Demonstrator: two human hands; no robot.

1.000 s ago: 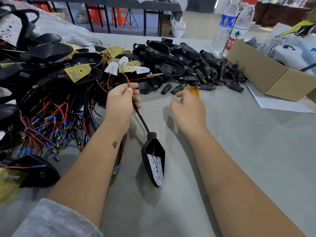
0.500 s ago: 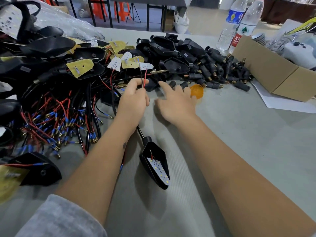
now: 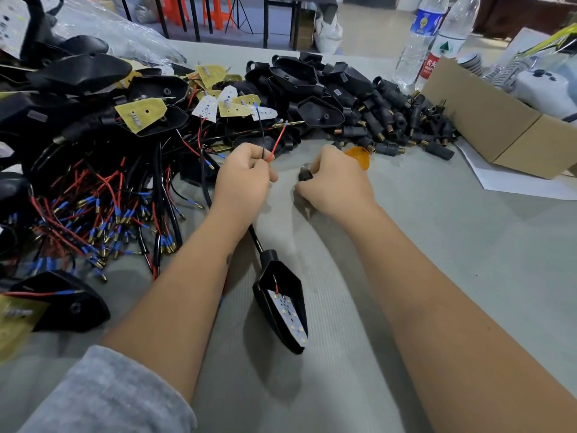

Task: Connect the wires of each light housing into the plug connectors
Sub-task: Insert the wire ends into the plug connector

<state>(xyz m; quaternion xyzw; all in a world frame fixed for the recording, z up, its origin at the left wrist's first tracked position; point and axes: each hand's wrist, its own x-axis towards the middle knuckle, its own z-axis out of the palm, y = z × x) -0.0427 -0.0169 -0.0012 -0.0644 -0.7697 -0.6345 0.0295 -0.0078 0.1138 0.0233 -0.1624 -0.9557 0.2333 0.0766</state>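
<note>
A black light housing (image 3: 282, 303) with a white LED board lies on the grey table between my forearms. Its black cable runs up into my left hand (image 3: 242, 179), which grips it; a red wire (image 3: 278, 140) and a black wire (image 3: 261, 129) stick up out of that fist. My right hand (image 3: 335, 179) holds a black plug connector (image 3: 304, 175) just right of the left hand. A heap of loose black plug connectors (image 3: 396, 120) lies beyond my right hand.
A big pile of housings, circuit boards and red and black wires with blue tips (image 3: 93, 189) fills the left. An orange lens (image 3: 359, 156) lies behind my right hand. A cardboard box (image 3: 499, 126) and two water bottles (image 3: 437, 35) stand at right.
My right hand reached into the connector heap, closed on a plug connector and drew back beside my left hand. My left hand kept its grip on the cable, wires now upright.
</note>
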